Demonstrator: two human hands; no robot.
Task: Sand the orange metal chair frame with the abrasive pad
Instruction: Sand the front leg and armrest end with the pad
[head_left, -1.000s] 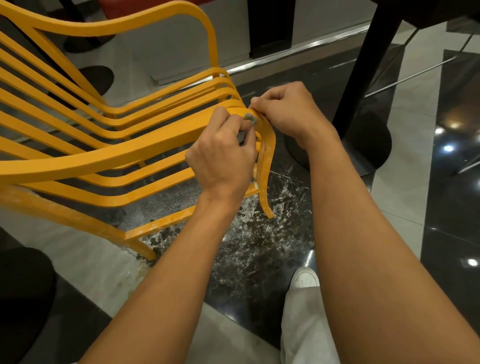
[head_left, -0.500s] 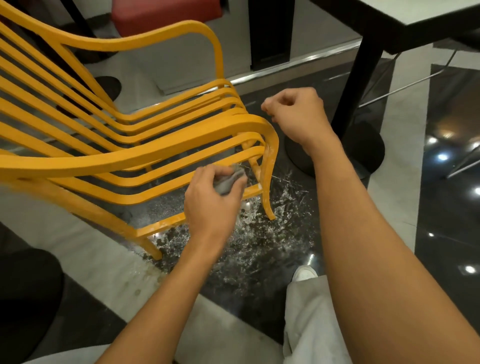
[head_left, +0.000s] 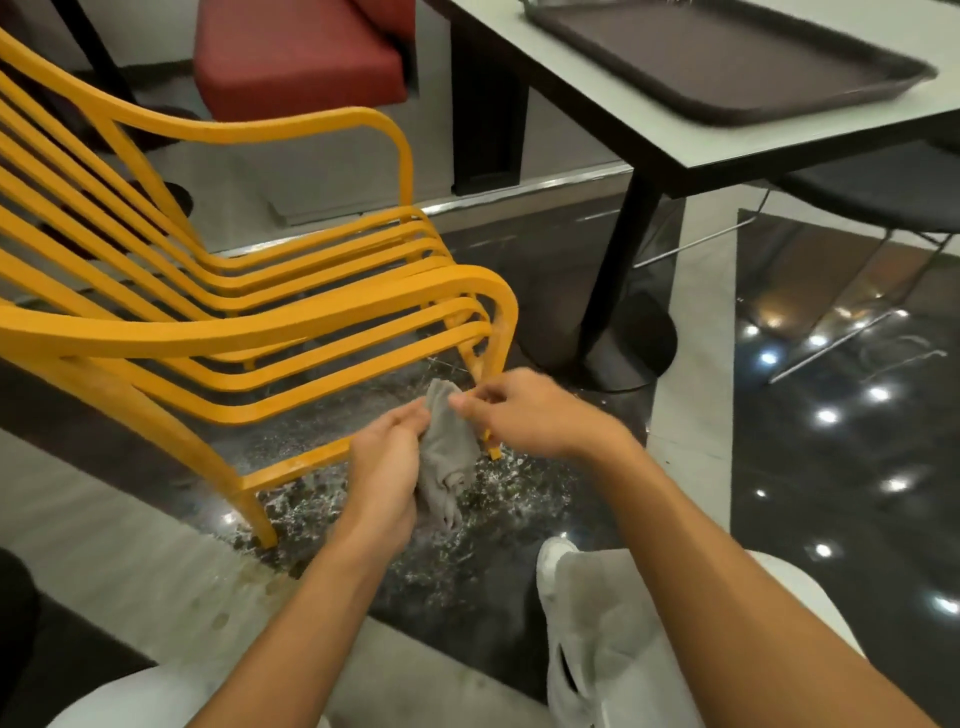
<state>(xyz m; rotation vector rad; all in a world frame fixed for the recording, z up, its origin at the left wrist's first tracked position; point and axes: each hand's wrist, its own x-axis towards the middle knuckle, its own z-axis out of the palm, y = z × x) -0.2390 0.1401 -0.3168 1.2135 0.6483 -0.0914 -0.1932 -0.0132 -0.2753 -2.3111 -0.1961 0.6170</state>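
The orange metal chair frame (head_left: 270, 332) fills the left half of the view, its slatted seat curving down to a front leg at the centre. In front of that leg hangs the grey abrasive pad (head_left: 447, 457), limp and creased. My left hand (head_left: 387, 467) grips its left side from below. My right hand (head_left: 524, 415) pinches the pad's top edge with thumb and fingertips. Both hands are off the chair, just below its front rail. The foot of the front leg is partly hidden behind my right hand.
A white table (head_left: 670, 140) with a dark tray (head_left: 727, 62) stands at the upper right on a black pedestal base (head_left: 613, 332). A red seat (head_left: 296, 52) is behind the chair. Sanding dust speckles the dark floor (head_left: 363, 499). My white shoe (head_left: 558, 558) is below.
My left hand has dropped with the pad from the chair's front curve to below the rail. My right hand came down to pinch the pad. The view has tilted up, showing the table.
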